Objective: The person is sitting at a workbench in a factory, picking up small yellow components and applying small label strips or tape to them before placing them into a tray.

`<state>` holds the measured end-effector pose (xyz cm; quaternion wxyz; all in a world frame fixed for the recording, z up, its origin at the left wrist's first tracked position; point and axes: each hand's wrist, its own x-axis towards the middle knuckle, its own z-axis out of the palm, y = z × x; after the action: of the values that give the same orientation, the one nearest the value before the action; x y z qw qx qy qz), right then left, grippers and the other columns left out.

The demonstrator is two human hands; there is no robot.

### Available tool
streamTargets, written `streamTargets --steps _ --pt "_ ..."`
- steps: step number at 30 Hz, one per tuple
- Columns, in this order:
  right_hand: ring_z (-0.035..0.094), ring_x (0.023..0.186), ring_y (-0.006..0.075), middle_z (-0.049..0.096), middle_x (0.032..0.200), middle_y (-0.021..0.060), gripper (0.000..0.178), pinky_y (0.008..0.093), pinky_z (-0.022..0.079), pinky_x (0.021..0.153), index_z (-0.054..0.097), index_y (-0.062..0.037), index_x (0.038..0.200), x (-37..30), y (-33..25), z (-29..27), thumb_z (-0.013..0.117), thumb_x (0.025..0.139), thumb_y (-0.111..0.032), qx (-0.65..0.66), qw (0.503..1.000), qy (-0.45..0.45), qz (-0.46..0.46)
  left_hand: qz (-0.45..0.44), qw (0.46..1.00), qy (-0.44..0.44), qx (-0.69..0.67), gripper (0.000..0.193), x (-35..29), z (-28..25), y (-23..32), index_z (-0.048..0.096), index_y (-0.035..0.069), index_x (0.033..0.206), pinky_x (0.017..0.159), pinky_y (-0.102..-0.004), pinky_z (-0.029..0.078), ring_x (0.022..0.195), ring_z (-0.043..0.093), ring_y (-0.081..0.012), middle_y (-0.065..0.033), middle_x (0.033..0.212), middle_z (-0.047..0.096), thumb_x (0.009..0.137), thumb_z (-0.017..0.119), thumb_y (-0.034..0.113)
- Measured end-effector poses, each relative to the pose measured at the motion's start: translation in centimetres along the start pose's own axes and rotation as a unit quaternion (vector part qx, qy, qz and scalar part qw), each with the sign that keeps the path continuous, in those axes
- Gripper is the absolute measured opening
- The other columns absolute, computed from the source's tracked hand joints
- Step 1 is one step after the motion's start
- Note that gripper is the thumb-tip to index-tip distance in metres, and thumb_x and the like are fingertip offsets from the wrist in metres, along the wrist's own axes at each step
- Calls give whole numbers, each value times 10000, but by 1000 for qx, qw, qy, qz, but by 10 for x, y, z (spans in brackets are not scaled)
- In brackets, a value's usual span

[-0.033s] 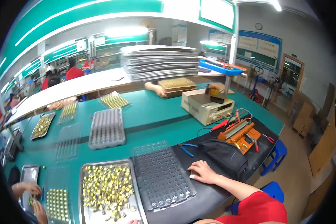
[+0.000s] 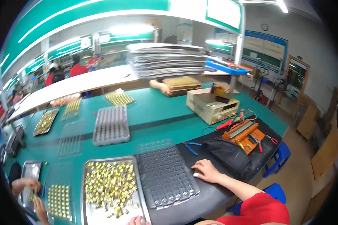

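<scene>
Across the green worktop [image 2: 157, 112] before us lies a dark mat [image 2: 214, 191]; on it sits our clear cell tray [image 2: 165, 176], beside a metal pan [image 2: 87, 210] of small yellow parts [image 2: 109, 183]. Our right hand [image 2: 206, 170] rests flat, fingers apart, touching the tray's right edge. Our left hand [image 2: 137, 221] barely shows at the pan's bottom edge; we cannot tell its grip.

Your bench: green worktop [image 2: 157, 108], black mat [image 2: 206, 195] under your right hand [image 2: 206, 171] | left of that hand: clear cell tray [image 2: 165, 176], then metal tray [image 2: 87, 187] of yellow parts [image 2: 109, 183] | beyond it: blue pliers [image 2: 191, 147], black pouch [image 2: 229, 155], beige instrument box [image 2: 212, 105]
</scene>
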<state>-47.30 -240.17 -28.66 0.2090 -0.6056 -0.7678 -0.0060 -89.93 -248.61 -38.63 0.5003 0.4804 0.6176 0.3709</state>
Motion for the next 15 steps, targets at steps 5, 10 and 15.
streamTargets --steps 5,10,15 --pt "493 957 303 554 985 115 264 395 394 845 628 -95 959 2 -12 7 673 703 -143 -18 998 53 37 335 854 146 369 254 1 17 83 634 83 932 676 -398 495 820 583 -302 -94 959 616 685 620 137" --pt "484 986 305 526 1021 117 313 390 395 872 597 -62 961 -6 1 -9 680 660 -86 -1 992 95 81 354 856 137 350 267 5 32 118 638 86 961 669 -365 501 825 583 -273 -71 971 620 716 646 191" --pt "497 943 292 528 970 113 247 362 432 805 582 -30 897 -18 -1 -22 664 664 -32 35 991 109 64 392 844 127 345 277 -4 33 119 647 104 960 635 -323 502 811 584 -240 -53 984 613 712 684 221"
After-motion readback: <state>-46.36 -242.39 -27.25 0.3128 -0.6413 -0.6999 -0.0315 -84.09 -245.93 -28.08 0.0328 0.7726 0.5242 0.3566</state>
